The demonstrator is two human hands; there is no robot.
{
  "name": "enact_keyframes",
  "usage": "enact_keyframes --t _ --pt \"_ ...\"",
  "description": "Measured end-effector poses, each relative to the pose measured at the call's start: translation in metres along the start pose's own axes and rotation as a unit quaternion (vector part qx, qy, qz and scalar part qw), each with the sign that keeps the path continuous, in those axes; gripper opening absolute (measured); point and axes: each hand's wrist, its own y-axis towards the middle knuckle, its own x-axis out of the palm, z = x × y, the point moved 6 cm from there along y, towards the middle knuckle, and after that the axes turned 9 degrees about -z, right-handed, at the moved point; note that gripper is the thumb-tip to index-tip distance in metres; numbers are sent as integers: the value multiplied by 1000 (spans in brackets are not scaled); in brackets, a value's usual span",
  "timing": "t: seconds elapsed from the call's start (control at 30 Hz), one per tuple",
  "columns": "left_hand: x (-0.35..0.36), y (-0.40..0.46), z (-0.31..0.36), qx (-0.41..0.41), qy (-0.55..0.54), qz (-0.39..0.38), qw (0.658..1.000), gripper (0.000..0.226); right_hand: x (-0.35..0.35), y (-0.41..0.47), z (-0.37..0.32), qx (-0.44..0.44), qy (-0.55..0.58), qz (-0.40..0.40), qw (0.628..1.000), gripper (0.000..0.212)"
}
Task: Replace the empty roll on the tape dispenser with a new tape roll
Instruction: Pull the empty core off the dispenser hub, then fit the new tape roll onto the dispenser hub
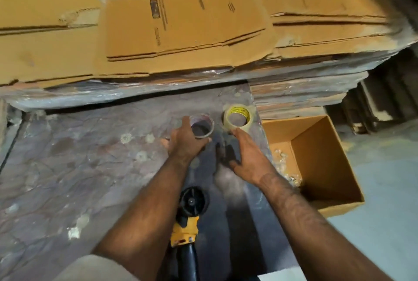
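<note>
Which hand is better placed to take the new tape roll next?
The right hand: its fingertips already reach the new tape roll on the table. The left hand is occupied, holding the empty roll.

left hand (185, 142) gripping empty roll (202, 126), right hand (248, 158) touching new tape roll (238, 118)

We can read no text. The flattened cardboard boxes (181, 23) in the upper centre of the frame carry dark printed blocks, and the new tape roll (238, 116) has black marks on its yellow core; all are too blurred.
</note>
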Motion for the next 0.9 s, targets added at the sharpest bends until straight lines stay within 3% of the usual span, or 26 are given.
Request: enact_keyframes --t 0.13,0.23,0.3,0.4,0.5,0.7,0.83,0.9 --pt "22 19 9 -35 67 -16 997 93 -12 20 32 36 -64 -26 997 92" --pt "24 17 0 -59 52 -27 997 109 -15 36 41 54 -64 -53 995 99" --pt "19 9 -2 -52 38 -16 998 101 -16 46 41 50 -67 -62 995 100" --pt "6 -8 0 -36 34 2 999 70 -15 59 37 40 -84 -77 993 93" --pt "-1 -24 0 -26 27 -11 999 65 -11 68 34 53 -100 -100 989 83" --pt "-26 -46 5 -3 -9 -10 1000 67 -19 55 16 60 -179 -3 982 60" --pt "-44 -69 -2 19 -99 -11 995 62 -13 13 -21 13 -196 32 980 73" --pt "-55 -85 -12 39 -133 -16 990 58 -5 -9 -44 -15 -160 44 986 69"
